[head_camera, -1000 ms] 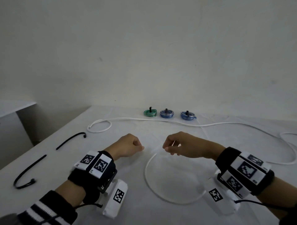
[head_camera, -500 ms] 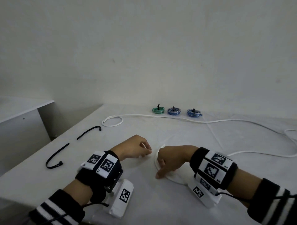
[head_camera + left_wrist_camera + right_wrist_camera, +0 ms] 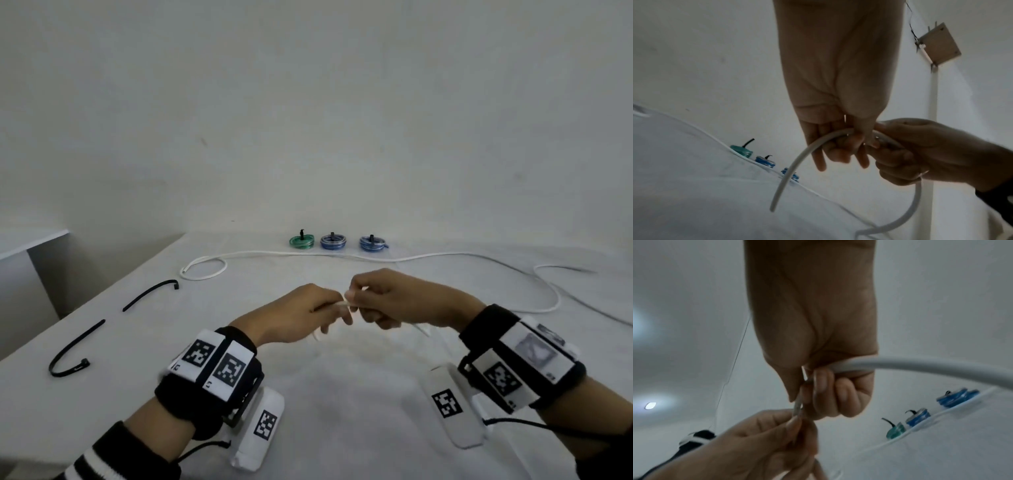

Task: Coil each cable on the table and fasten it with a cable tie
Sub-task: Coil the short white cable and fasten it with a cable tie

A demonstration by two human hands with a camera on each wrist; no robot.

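Observation:
A long white cable runs across the table from a small loop at the far left to wide bends at the right. My left hand and right hand meet above the table's middle, both holding this cable. In the left wrist view the left hand pinches the cable near its free end, and the right hand grips it beside that, a loop hanging below. In the right wrist view the right hand curls round the cable. Two black cable ties lie at the left.
Three coiled and tied cables stand in a row at the back: one green and two blue. The table's left edge runs just past the ties. A white wall rises behind the table.
My right hand dropped to the table beside the cable loop, then rose again. Both hands now meet above the table, and the loop has left the surface.

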